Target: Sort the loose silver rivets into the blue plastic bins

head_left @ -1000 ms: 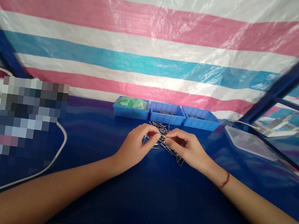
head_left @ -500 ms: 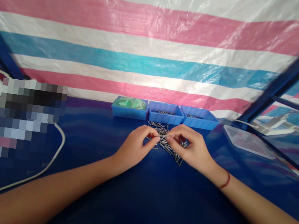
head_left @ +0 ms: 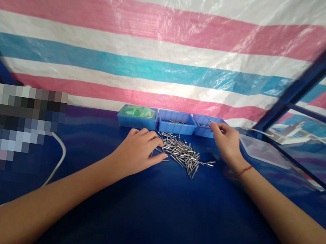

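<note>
A pile of silver pop rivets (head_left: 184, 151) lies on the blue table. My left hand (head_left: 137, 150) is at the left edge of the pile, palm down, thumb and fingers apart; its fingertips are partly hidden. My right hand (head_left: 225, 141) is raised over the front of the right blue bin (head_left: 204, 132), thumb and forefinger pinched on a thin rivet (head_left: 210, 121) that points up and to the left. Some rivets show inside that bin. More of them lie in the middle blue bin (head_left: 176, 128).
The left blue bin (head_left: 136, 123) holds green-and-clear packets (head_left: 140, 112). To the right lies a clear plastic lid (head_left: 264, 151), with a white power strip (head_left: 291, 134) behind it. A white cable (head_left: 59, 160) curves across the left side. Blue frame posts (head_left: 295, 90) stand before a striped tarp.
My hands have come apart. The right one has moved to the right bin with a rivet in its pinch; the left has opened beside the pile. The view has shifted slightly.
</note>
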A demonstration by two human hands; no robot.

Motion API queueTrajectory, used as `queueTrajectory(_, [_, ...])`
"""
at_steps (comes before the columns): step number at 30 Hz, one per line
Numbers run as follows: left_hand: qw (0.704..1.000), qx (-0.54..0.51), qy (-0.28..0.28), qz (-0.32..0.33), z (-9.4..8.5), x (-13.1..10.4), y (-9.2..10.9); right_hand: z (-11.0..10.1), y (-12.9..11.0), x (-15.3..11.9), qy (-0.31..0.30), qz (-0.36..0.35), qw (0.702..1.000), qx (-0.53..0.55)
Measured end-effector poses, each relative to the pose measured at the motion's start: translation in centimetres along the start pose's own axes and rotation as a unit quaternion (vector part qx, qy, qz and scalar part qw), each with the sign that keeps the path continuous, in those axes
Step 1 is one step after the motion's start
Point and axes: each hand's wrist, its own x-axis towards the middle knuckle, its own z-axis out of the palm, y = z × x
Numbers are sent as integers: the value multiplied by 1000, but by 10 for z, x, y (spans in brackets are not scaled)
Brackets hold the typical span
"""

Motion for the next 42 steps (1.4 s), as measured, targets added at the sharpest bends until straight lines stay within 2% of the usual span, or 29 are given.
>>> queueTrajectory(4, [998,5,-65,-1,-4,-2,-9,-3,20,16,21,46,997,-51])
queueTrajectory(6, [996,-5,-88,7,-2,-3,-10,-2,22,16,14,52,998,-44])
queueTrajectory(9, [995,-13,-93,19,3,-4,-9,2,15,10,-16,30,999,-23])
queueTrajectory(15, [997,-7,-68,30,8,-2,-6,7,-18,-20,-145,-111,983,-11])
queueTrajectory(19, [999,-41,-27,6,9,0,-1,7,-44,-45,-272,-251,929,13])
queueTrajectory(22, [994,-109,8,-13,11,2,2,8,-57,-59,-317,-298,900,32])
queueTrajectory(27, [972,-227,44,-43,15,1,7,10,-65,-69,-284,-248,922,87])
queueTrajectory(34, [960,-272,47,-54,15,2,14,9,-70,-73,-253,-168,941,149])
queueTrajectory(42, [954,-292,66,-27,17,0,15,9,-69,-74,-267,-172,937,147])
